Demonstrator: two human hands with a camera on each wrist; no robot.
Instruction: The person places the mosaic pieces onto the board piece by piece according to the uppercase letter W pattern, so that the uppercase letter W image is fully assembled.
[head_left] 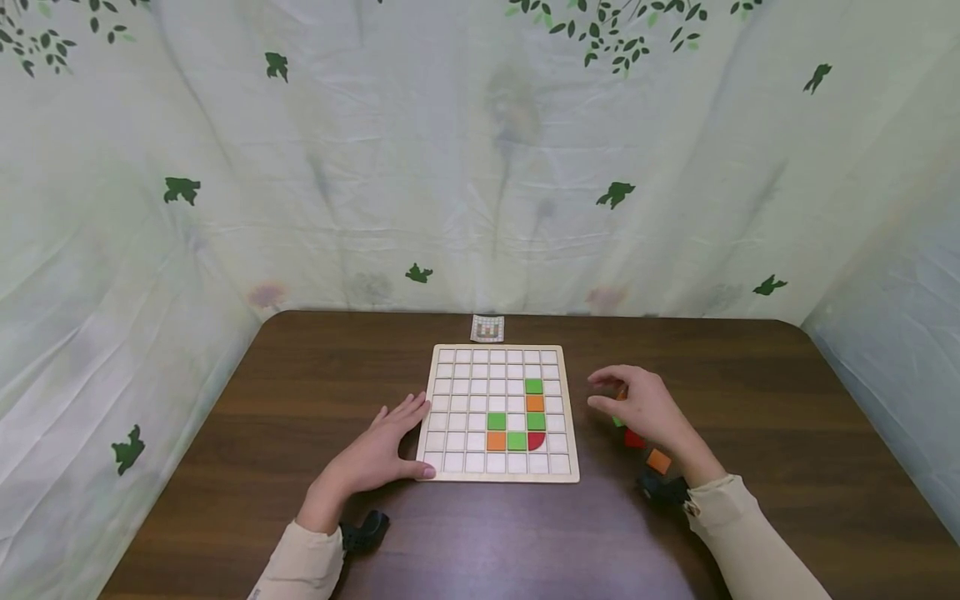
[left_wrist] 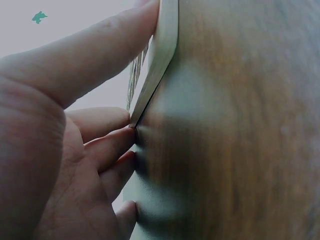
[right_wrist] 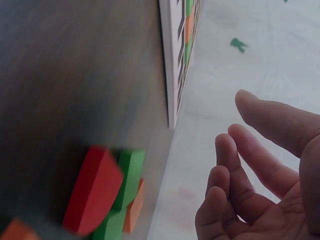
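A wooden grid board with white squares lies on the table. Green, orange and red pieces fill some squares, among them a rounded red piece and an orange square. My left hand rests at the board's left edge, fingers stretched out and thumb at the near corner. To the right of the board, my right hand hovers over loose blocks with fingers lightly bent and nothing between them. Beneath it are a red block, green blocks and an orange block, partly hidden by the hand.
A small card with a printed grid lies behind the board, at the back of the brown table. Behind the table hangs a pale curtain with leaf prints. Dark wrist cameras are strapped to both wrists.
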